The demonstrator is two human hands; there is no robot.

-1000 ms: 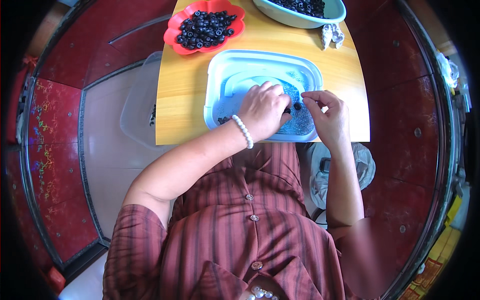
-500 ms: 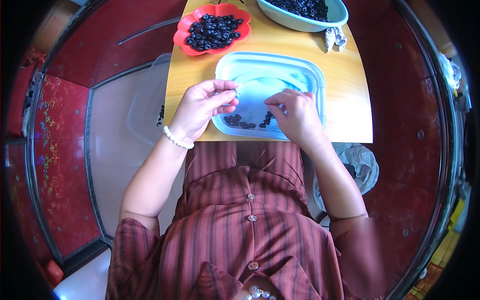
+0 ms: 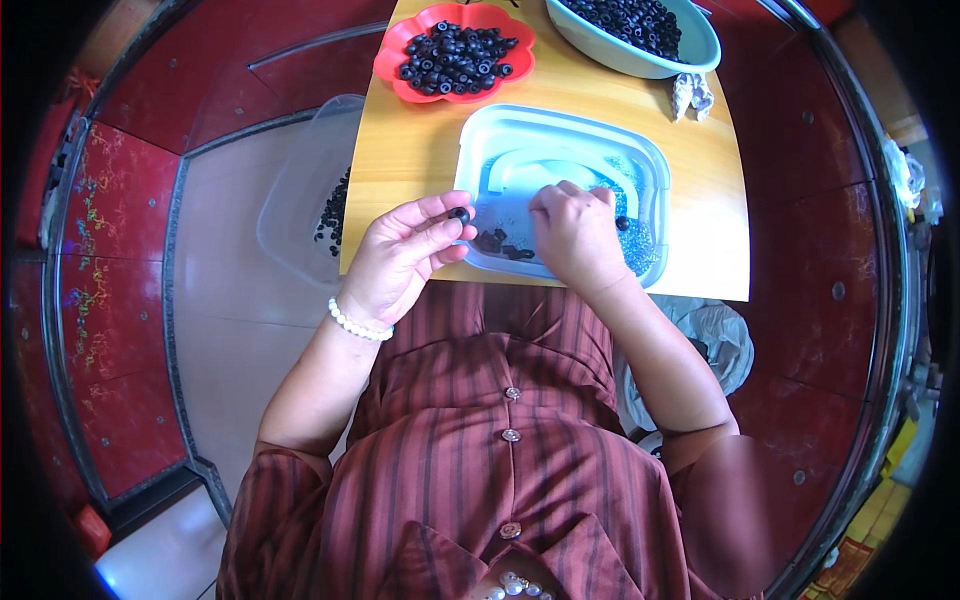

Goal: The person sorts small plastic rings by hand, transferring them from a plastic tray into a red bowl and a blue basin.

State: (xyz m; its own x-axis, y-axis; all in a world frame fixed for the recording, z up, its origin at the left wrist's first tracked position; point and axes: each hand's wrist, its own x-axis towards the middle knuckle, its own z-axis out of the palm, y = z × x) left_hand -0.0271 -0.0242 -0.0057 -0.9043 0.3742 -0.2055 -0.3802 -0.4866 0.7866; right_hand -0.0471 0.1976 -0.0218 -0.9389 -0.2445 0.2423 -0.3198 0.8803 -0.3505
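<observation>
My left hand (image 3: 408,243) is at the left side of a light-blue plastic tray (image 3: 657,160). Its thumb and fingers pinch a small round black ring-like piece (image 3: 460,215). Over the middle of the tray is my right hand (image 3: 582,232), fingers curled in and pressed together; what they hold, if anything, is hidden. Another small black piece (image 3: 622,223) shows beside the right hand's outer edge; I cannot tell whether it touches the hand. Dark pieces (image 3: 505,247) lie along the tray's near side, and tiny glittering bits (image 3: 636,248) are scattered at its right.
Beyond the tray, a red flower-shaped dish (image 3: 388,68) holds many black ring pieces. A pale green basin (image 3: 600,52) full of them stands far right, with crumpled white tissue (image 3: 692,97) near it. Left of the table (image 3: 400,150), a clear bin (image 3: 285,215) contains more black pieces.
A black ring piece now shows in my left fingertips, where none was visible before. My right hand has curled in more. The table and its things appear shifted right in view.
</observation>
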